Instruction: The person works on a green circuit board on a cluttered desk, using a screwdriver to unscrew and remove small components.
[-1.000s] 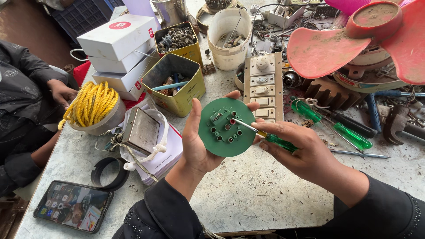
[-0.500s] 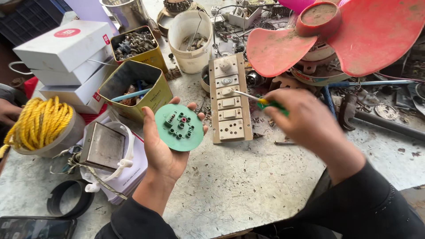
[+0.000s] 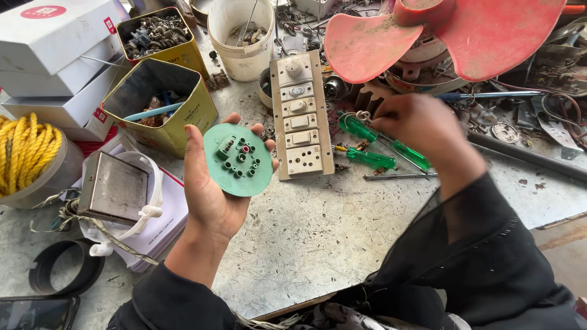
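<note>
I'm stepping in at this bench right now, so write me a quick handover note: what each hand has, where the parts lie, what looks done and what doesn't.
Left hand: open, palm up, carrying the green round disc, its side with raised sockets facing up.
Right hand: down at the green-handled screwdrivers lying right of the white switch board; whether it grips one is hidden.
Nearby: red fan blade behind the right hand, yellow tin of parts left of the disc.
Done: disc is off the bench, in hand.
Left: no tool is on the disc; nothing is fitted to it.
</note>
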